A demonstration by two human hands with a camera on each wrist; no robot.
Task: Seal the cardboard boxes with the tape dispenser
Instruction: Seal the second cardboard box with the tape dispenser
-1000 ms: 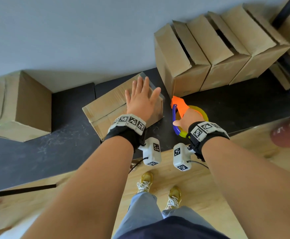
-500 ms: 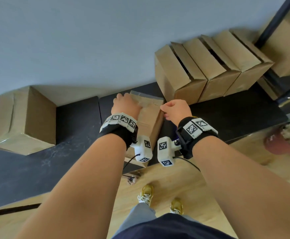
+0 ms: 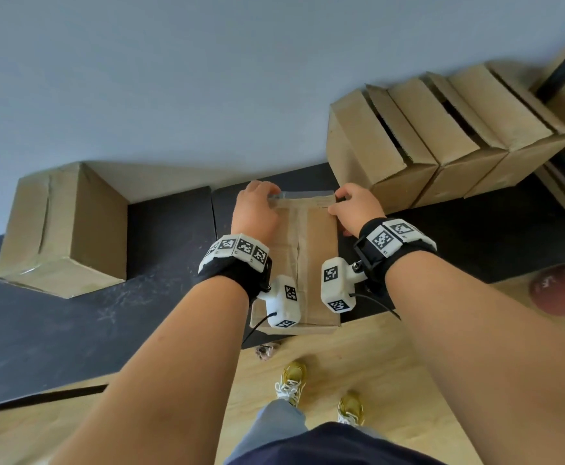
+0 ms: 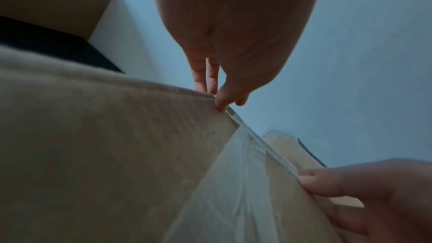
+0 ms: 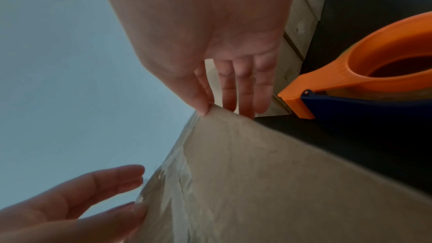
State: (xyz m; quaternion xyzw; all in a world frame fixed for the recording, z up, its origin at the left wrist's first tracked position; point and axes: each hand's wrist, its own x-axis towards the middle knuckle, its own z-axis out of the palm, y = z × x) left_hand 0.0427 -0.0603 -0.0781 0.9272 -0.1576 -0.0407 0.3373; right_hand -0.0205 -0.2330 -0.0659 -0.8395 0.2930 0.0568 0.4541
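Observation:
A cardboard box lies lengthwise on the black table, with clear tape down its middle seam and over its far edge. My left hand grips the box's far left corner, thumb on top and fingers behind the edge. My right hand grips the far right corner the same way, thumb on the corner. The orange and blue tape dispenser lies on the table just right of the box. It is hidden in the head view.
A closed box stands at the left against the wall. A row of three boxes with raised flaps stands at the back right, close to my right hand. A black post rises at the far right. A red object sits on the wooden floor.
My right hand has let go of the tape dispenser and moved to the box. My left hand went from flat on top to gripping the far corner. The box has turned lengthwise.

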